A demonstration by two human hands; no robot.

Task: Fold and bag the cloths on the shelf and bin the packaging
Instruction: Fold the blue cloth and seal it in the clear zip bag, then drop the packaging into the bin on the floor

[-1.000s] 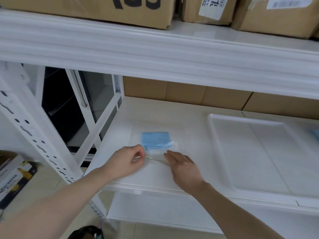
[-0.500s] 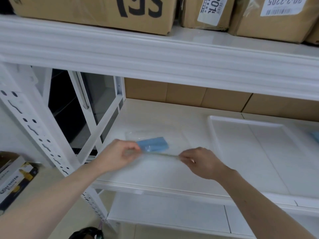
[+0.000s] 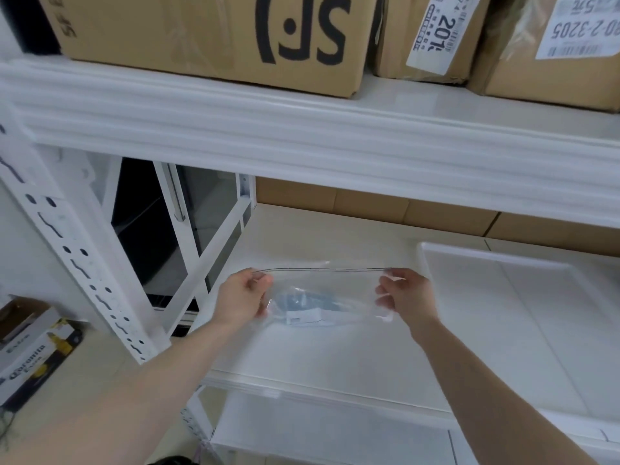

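Observation:
A clear zip bag (image 3: 332, 283) hangs in the air above the white shelf (image 3: 335, 357), its top edge stretched level. A folded blue cloth (image 3: 302, 303) lies inside the bag near the bottom, with a white label below it. My left hand (image 3: 241, 300) pinches the bag's top left corner. My right hand (image 3: 406, 297) pinches the top right corner. Both hands are raised off the shelf.
A shallow white tray (image 3: 523, 317) lies on the shelf to the right. Cardboard boxes (image 3: 214, 38) fill the shelf above, close overhead. A slotted white upright (image 3: 70, 260) stands at the left. Printed cartons (image 3: 30, 354) sit on the floor at lower left.
The bag with the blue cloth has come up off the shelf. My hands moved apart to its two top corners and lifted it, so it now hangs stretched between them.

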